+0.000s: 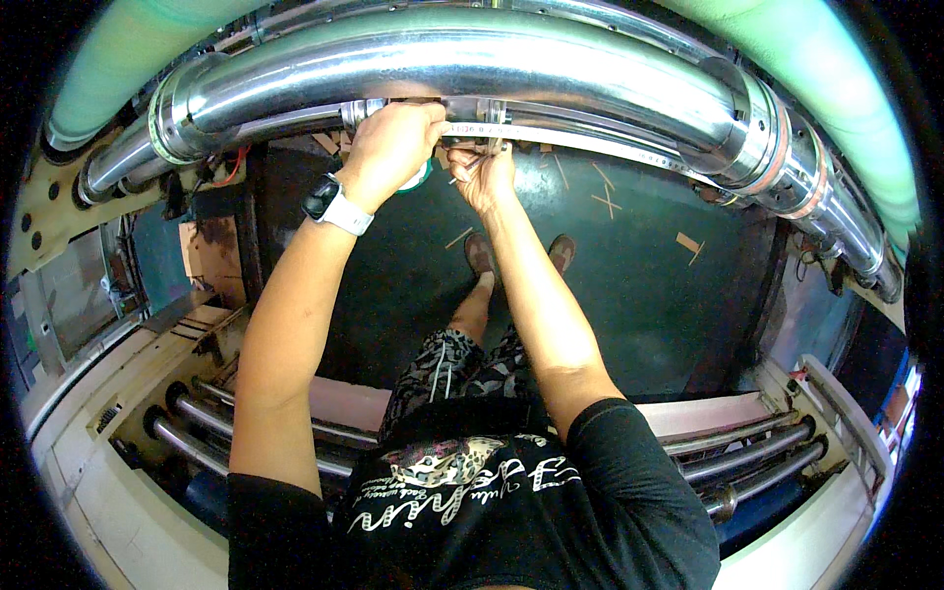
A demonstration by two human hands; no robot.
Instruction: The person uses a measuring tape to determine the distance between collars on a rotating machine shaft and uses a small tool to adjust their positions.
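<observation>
Both of my hands are under the large shiny metal cylinder (pixel 462 74), at a white scale strip (pixel 590 140) with dark markings. My left hand (pixel 391 147), with a watch (pixel 323 200) on its wrist, is closed at the strip's left end; what its fingers grip is hidden. Just right of it, my right hand (pixel 484 179) is closed with curled fingers below a metal bracket (pixel 490 113). A thin pale tip pokes out of these fingers, too small to name. Beneath my left hand shows part of a round green-and-white thing (pixel 421 180).
Pale green rollers (pixel 836 79) curve above the cylinder. Metal rods (pixel 192 447) run behind me between cream machine frames (pixel 88 492). Cardboard scraps (pixel 689 242) and thin strips lie on the dark green floor (pixel 649 305) around my feet.
</observation>
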